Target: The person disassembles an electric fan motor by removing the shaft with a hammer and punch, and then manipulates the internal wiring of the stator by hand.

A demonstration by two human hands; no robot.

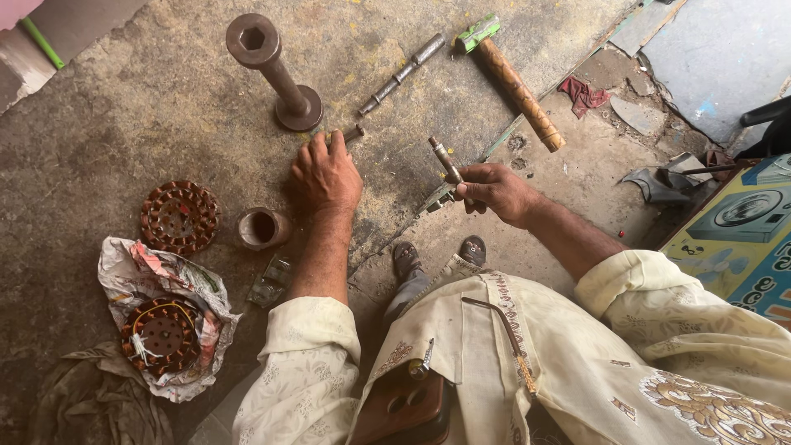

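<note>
A short metal shaft point(446, 161) is gripped in the closed right hand point(494, 189), tip pointing to eleven o'clock. The left hand point(325, 175) is pressed, fingers curled, on a small pin point(353, 133) on the floor point(132, 124), below the flanged steel post point(276, 70). The shaft is best kept firmly held and steady.

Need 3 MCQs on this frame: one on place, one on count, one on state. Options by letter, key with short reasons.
1. Where does the hammer lie?
A. on the ground at upper right
B. on the newspaper
C. in the left hand

2. How many copper-wound stators show?
A. one
B. two
C. four

3. What is the right hand doing?
A. resting open on the ground
B. gripping a short metal shaft
C. holding the hammer

Answers:
1 A: it lies untouched beyond both hands.
2 B: one stator on bare ground, one stator on crumpled newspaper.
3 B: fingers closed round the short metal shaft; the left hand presses a small metal piece on the ground.
</note>
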